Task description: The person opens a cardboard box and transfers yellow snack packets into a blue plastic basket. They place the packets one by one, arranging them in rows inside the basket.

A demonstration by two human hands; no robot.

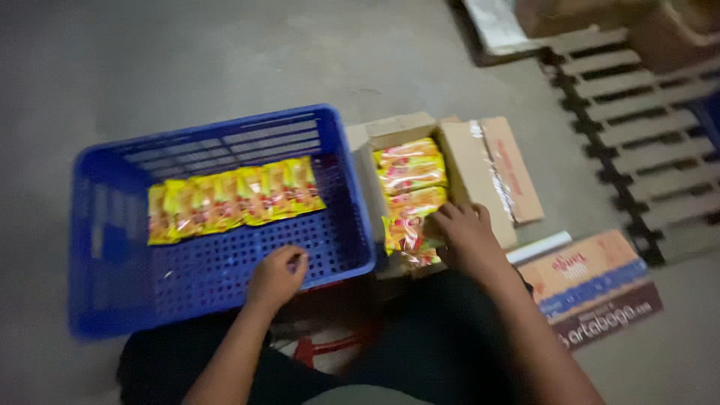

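Your right hand (466, 238) is down in the open cardboard carton (420, 131), fingers curled over the near end of the stack of yellow snack packets (411, 187). It's touching the nearest packets; I can't tell whether it has actually closed on one, the frame is blurred there.

Your left hand (276, 276) is loosely closed with knuckles forward, resting on the near rim of the blue plastic crate (97, 225). It doesn't look to be holding anything, though the palm side is hidden.

Where the packets are: one stack in the carton, just right of the crate, and a row of the same yellow packets (234, 199) lying overlapped across the far half of the crate floor.

Handling, my read: film pouches, light, soft, slick. They'll slide on each other and crumple if squeezed. Pinch across the flat faces or grab a small bunch by the edges.

Also in view: a flattened printed carton (592, 289) near right on the concrete floor (225, 60), a wooden pallet (645, 127) far right, and a red stool (330, 346) under you.
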